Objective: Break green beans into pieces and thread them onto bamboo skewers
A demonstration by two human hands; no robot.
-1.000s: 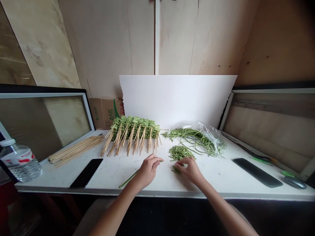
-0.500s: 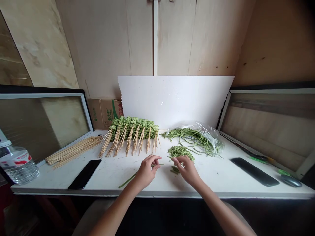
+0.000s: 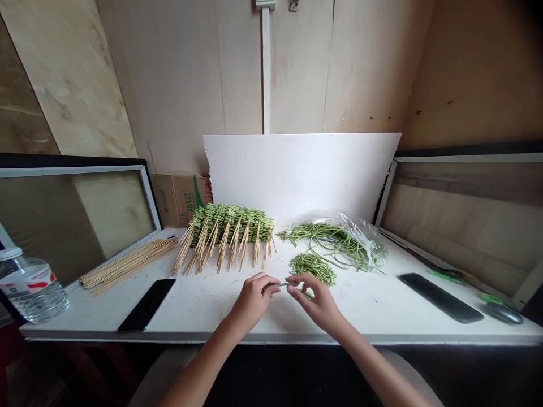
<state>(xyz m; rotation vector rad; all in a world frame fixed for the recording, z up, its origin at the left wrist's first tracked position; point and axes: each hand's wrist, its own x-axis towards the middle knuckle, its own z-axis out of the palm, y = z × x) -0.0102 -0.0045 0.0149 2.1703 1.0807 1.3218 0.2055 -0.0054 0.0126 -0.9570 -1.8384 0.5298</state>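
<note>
My left hand [image 3: 253,299] is closed in a pinch on a thin green long bean [image 3: 283,284]. My right hand [image 3: 316,299] pinches the same bean from the other side, so a short stretch of it shows between both sets of fingertips. The bean's remaining length, if any, is hidden by my hands. Just beyond my right hand lies a heap of short cut bean pieces [image 3: 311,267], with a few more pieces partly covered by its fingers. Further back, uncut long beans [image 3: 335,240] spill from a clear plastic bag [image 3: 367,240].
Stacked bundles of skewered bean pieces [image 3: 231,223] stand back left, sticks pointing forward. Loose bamboo skewers [image 3: 131,263], a black phone [image 3: 147,304] and a water bottle [image 3: 31,285] are at left. A dark flat object [image 3: 441,297] and a mouse [image 3: 504,312] lie at right.
My hands have come closer together, and my right fingers now meet the bean held by the left. The long tail below my left wrist no longer shows. The view has tilted slightly upward.
</note>
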